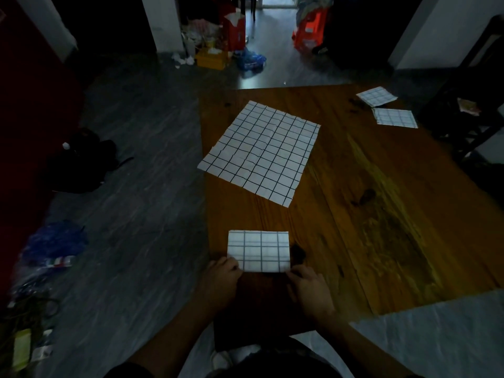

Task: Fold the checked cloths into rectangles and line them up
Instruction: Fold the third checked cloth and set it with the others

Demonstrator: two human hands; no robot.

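Checked cloths are what I am folding, and the white one with dark grid lines already folded into a small rectangle (258, 251) lies on the brown wooden counter (381, 214) just in front of me. My left hand (224, 274) pinches its near left corner and my right hand (308, 287) its near right corner, the two hands apart with fingers closed on the fabric edge. To do this step well, I judge I should keep both corners level, press the near edge flat and square it before letting go, so the layers do not slip. Beyond the small rectangle, further from me, a large unfolded checked cloth (259, 154) lies spread and skewed, its left corner reaching the counter's edge. Far to the right of that, two more folded checked rectangles (377, 96) (395, 117) sit close together, not squarely in line. Nothing lies between my folded cloth and those two, so the way across looks clear.
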